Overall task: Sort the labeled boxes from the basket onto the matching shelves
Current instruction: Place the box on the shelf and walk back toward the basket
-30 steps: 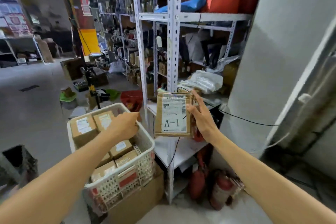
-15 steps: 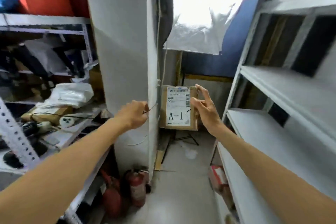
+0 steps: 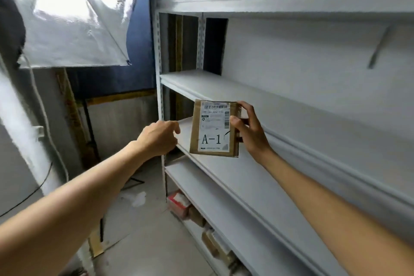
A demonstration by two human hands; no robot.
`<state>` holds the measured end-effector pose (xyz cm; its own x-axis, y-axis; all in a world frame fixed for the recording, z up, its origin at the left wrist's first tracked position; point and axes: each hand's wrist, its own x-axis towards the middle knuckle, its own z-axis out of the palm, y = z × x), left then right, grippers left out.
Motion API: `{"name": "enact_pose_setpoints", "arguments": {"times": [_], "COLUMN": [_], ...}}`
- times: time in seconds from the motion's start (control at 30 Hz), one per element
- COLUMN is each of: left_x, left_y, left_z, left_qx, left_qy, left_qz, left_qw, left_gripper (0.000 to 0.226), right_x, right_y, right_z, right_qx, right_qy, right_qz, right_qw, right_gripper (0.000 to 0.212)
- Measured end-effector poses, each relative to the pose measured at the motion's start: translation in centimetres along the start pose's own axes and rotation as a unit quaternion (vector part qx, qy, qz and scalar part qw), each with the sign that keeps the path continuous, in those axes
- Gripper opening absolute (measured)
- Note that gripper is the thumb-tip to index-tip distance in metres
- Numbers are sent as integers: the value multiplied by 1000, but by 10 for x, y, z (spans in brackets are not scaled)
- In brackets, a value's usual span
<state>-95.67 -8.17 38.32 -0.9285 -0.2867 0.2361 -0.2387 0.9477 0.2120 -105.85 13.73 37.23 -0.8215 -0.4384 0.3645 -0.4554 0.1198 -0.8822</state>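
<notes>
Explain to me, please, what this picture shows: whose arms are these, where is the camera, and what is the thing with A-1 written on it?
There is no machine here. The two bare arms belong to a person, and the single camera sits on that person's head, looking forward and down, so you see the arms as the person sees them. The right hand grips a small cardboard box by its right edge, and the box's white label reads A-1. The left hand is loosely curled and holds nothing. It is close to the front edge of a shelf, but I cannot tell whether it touches it. In front stands a white metal rack with several boards. On its lowest level lie a few more boxes, too blurred to read. The held box is not yet set down on any shelf.
</notes>
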Motion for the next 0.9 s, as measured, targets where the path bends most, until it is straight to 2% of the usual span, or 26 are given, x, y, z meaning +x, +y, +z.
{"name": "enact_pose_setpoints", "arguments": {"times": [0.2, 0.33, 0.47, 0.67, 0.77, 0.9], "left_x": [20, 8, -13, -32, -37, -29], "left_y": [60, 104, 132, 162, 180, 208], "left_z": [17, 29, 41, 48, 46, 36], "left_qx": [-48, -62, -61, -72, -73, -85], "left_qy": [-42, -67, -87, -87, -84, -72], "left_qz": [115, 193, 258, 292, 311, 323], "left_qw": [991, 977, 960, 950, 944, 940], "left_gripper": [32, 30, 30, 35, 35, 36], "right_x": [-52, -94, -137, -180, -188, -179], "right_y": [-2, -6, -12, -32, -43, -54], "right_z": [-44, -72, -90, -124, -145, -180], "right_qx": [-23, -68, -78, -107, -140, -158], "right_qy": [99, 151, 207, 298, 324, 349], "right_qz": [35, 63, 73, 85, 88, 61], "right_qw": [994, 984, 973, 945, 931, 922], "right_gripper": [52, 46, 48, 48, 55, 51]}}
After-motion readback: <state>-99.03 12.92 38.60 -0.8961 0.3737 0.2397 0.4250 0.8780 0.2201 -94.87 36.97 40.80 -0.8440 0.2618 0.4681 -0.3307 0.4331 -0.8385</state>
